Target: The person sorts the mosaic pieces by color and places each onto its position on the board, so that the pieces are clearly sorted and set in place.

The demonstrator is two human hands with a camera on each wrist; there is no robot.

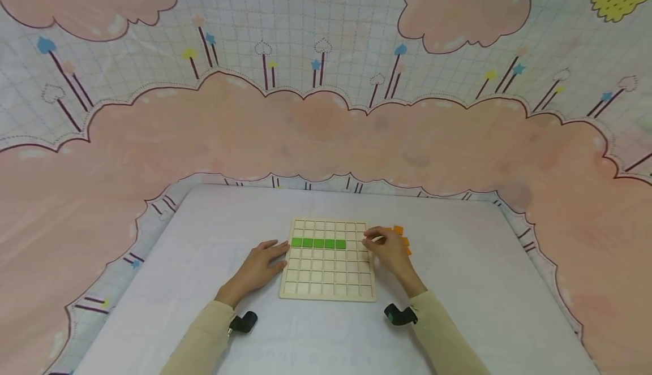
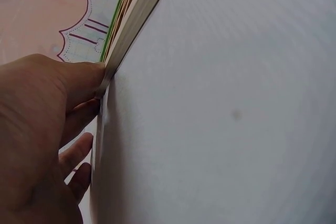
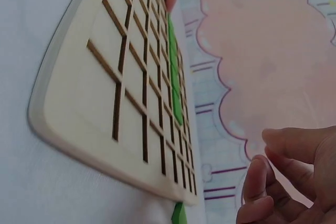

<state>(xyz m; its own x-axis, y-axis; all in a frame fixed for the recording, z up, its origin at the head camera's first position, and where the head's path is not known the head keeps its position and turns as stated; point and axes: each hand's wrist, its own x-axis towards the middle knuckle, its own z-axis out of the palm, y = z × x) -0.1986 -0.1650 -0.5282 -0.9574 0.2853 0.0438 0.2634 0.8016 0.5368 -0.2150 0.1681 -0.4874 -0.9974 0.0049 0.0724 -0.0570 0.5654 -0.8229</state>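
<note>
A pale wooden grid board [image 1: 327,292] lies flat, with a row of several green squares [image 1: 318,243] running inward from its left side. My left hand [image 1: 256,267] rests against the board's left edge with fingers extended; the left wrist view shows its fingertips [image 2: 100,72] touching that rim. Over the right edge, my right hand [image 1: 391,253] hovers with fingers loosely bent. Seen from the right wrist, this hand [image 3: 291,174] has nothing visible between thumb and fingers and stands apart from the board [image 3: 68,114]. Beside the board's edge is a green piece [image 3: 179,214].
Several orange pieces [image 1: 398,230] lie right of the board, partly hidden behind my right hand. The white tabletop [image 1: 244,211] extends around the board, and a patterned pink cloth [image 1: 305,132] stands beyond its far edge.
</note>
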